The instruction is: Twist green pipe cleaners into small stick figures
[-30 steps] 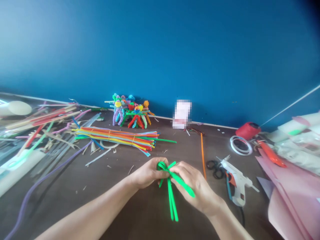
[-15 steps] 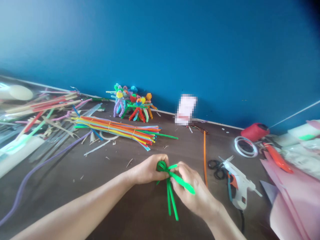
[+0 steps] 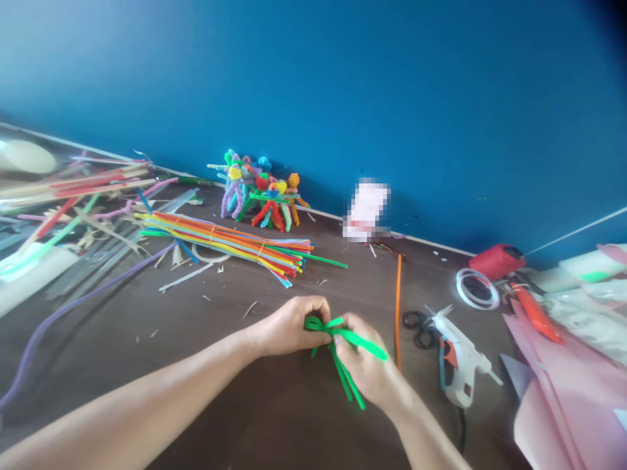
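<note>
Fingers of the left hand: thumb and forefinger closed on the looped end of the green fuzzy stems. Fingers of the right hand: thumb and fingertips pinching the same stems just beside the crossing; fingertips behind them are partly hidden. The stems are held above the middle of the desk, toward the near side, with one thick length lying across the right hand and two thinner ends hanging below. In my judgement, a steady left pinch close to the crossing would stop the loops slipping, while small, even turns from the right would tighten without kinking the fuzz; the loose ends are best spread apart so that none is trapped. How tightly the crossing is wound cannot be told. Outward, the bare surface below the hands offers open room. Toward the far edge lie the banded bundle of coloured stems and, behind it, the group of fuzzy figures near the blue wall. An orange stem, black-handled scissors and a glue gun limit elbow room on the right; pink sheets occupy the near right area. The desk's near edge is out of view.
</note>
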The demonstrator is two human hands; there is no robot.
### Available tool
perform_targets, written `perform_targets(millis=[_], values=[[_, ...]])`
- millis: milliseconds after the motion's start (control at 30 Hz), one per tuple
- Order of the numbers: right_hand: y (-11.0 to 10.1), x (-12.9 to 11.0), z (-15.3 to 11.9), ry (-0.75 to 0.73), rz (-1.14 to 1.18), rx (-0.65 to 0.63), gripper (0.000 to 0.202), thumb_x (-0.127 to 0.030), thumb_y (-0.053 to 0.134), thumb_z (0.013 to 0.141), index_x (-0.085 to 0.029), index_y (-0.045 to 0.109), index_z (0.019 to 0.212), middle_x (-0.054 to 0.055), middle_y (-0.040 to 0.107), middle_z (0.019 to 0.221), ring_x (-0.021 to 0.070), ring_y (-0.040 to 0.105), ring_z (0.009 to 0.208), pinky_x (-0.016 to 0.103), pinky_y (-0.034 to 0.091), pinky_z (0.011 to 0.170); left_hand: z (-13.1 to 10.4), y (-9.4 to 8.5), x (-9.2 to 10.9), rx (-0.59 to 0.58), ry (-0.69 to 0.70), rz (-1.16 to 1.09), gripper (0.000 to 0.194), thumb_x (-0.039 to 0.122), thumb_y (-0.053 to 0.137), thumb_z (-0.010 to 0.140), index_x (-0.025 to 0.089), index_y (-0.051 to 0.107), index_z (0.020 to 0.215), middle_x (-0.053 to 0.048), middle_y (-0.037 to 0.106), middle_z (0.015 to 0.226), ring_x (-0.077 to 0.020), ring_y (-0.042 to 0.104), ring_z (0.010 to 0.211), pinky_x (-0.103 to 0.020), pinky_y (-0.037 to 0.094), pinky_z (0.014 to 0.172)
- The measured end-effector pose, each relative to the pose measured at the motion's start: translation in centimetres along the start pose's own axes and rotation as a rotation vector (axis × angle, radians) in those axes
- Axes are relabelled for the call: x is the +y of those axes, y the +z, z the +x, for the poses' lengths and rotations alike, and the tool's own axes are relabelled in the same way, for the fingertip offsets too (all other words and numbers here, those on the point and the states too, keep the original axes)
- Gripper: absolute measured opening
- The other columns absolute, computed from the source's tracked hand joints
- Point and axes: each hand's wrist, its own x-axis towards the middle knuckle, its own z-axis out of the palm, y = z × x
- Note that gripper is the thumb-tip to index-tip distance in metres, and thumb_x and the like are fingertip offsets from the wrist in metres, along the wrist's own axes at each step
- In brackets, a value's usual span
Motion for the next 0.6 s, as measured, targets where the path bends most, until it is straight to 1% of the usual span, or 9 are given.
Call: perform_targets(millis=[67,133,200,233,333,400,500,600], values=[[-0.03,-0.07,0.2,0.033,0.045,0.002,0.009,-0.016,0.042,0.078,-0.018,0.051,0.079,-0.002,0.052,0.064,0.0109,0.046,0.058,0.02,0.039,0.055,0.09,-0.1,0.0,-0.02,-0.028,-0.105,0.015,0.021,0.061,0.065,0.014,0.052,0.074,0.003,0.051,0.066,-0.007,0.044,0.056,-0.017,0.034,0.051],[-0.19,-0.24,0.34,0.073,0.104,0.01,0.008,-0.02,0.043,0.079,-0.017,0.051,0.077,-0.002,0.05,0.063,0.0106,0.045,0.057,0.02,0.039,0.054,0.21,-0.2,-0.02,-0.038,-0.073,-0.263,0.017,0.024,0.06,0.066,0.014,0.052,0.077,0.001,0.052,0.068,-0.0078,0.046,0.058,-0.019,0.037,0.053],[-0.36,-0.4,0.38,0.112,0.166,0.006,0.009,-0.023,0.045,0.078,-0.016,0.05,0.075,-0.003,0.047,0.061,0.0094,0.043,0.054,0.019,0.038,0.051,0.33,-0.25,-0.07,-0.039,-0.123,-0.396,0.019,0.027,0.06,0.067,0.013,0.052,0.078,0.001,0.053,0.067,-0.0085,0.048,0.057,-0.02,0.04,0.055],[-0.41,-0.46,0.37,0.131,0.188,-0.004,0.01,-0.025,0.046,0.078,-0.016,0.05,0.074,-0.004,0.046,0.059,0.0086,0.041,0.052,0.018,0.037,0.05,0.37,-0.26,-0.11,-0.033,-0.143,-0.422,0.02,0.028,0.06,0.067,0.013,0.052,0.078,0.001,0.052,0.065,-0.0086,0.048,0.055,-0.021,0.04,0.054],[-0.42,-0.58,0.35,0.16,0.183,-0.01,0.011,-0.026,0.049,0.077,-0.016,0.052,0.073,-0.005,0.045,0.056,0.0075,0.039,0.048,0.017,0.035,0.047,0.42,-0.2,-0.24,-0.017,-0.159,-0.353,0.021,0.029,0.06,0.067,0.013,0.053,0.077,0.002,0.052,0.059,-0.0086,0.047,0.052,-0.02,0.038,0.051],[-0.33,-0.63,0.45,0.16,0.142,0.027,0.012,-0.025,0.05,0.075,-0.015,0.053,0.07,-0.004,0.047,0.055,0.0081,0.041,0.049,0.018,0.036,0.048,0.41,-0.14,-0.28,0.001,-0.128,-0.257,0.019,0.029,0.06,0.067,0.013,0.055,0.076,0.002,0.052,0.059,-0.0082,0.046,0.052,-0.019,0.037,0.05],[-0.17,-0.61,0.69,0.151,0.111,0.083,0.012,-0.025,0.05,0.073,-0.015,0.056,0.069,-0.002,0.054,0.059,0.0107,0.047,0.056,0.019,0.039,0.053,0.36,-0.06,-0.21,0.049,-0.057,-0.111,0.015,0.026,0.059,0.067,0.012,0.057,0.074,0.002,0.054,0.063,-0.0082,0.046,0.056,-0.018,0.036,0.051],[0.05,-0.35,0.82,0.161,0.118,0.098,0.014,-0.025,0.05,0.072,-0.015,0.058,0.071,-0.001,0.056,0.061,0.0122,0.049,0.058,0.02,0.04,0.055,0.26,0.04,-0.01,0.08,-0.024,-0.018,0.013,0.023,0.057,0.067,0.013,0.058,0.074,0.002,0.056,0.065,-0.008,0.046,0.057,-0.017,0.035,0.052]])
